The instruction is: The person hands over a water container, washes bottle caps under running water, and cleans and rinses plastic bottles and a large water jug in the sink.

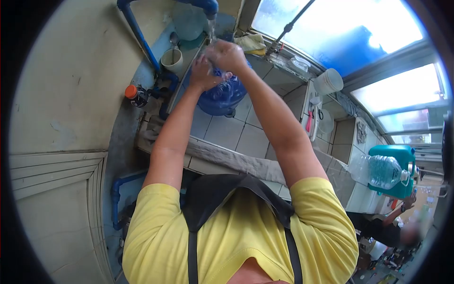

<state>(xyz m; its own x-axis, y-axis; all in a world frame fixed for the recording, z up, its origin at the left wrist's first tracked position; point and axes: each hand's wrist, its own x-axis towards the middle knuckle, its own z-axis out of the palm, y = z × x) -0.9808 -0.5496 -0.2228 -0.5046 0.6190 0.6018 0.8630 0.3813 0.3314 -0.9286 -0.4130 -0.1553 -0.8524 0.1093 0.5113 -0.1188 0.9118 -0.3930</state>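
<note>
Head view: both arms reached fwd. L hand [204, 76] was spread w/ fingers apart; R hand [230, 57] was curled, but blur meant one can't tell if it gripped anything. The hands hid the upper part of the blue container [221, 100], rounded shiny plastic, on the tiled basin [226, 133] nr running water [212, 29]. Rumpled grey cloth [231, 157] lined the nr edge; mug [171, 61] + orange-capped bottle [137, 96] were off L.
</note>
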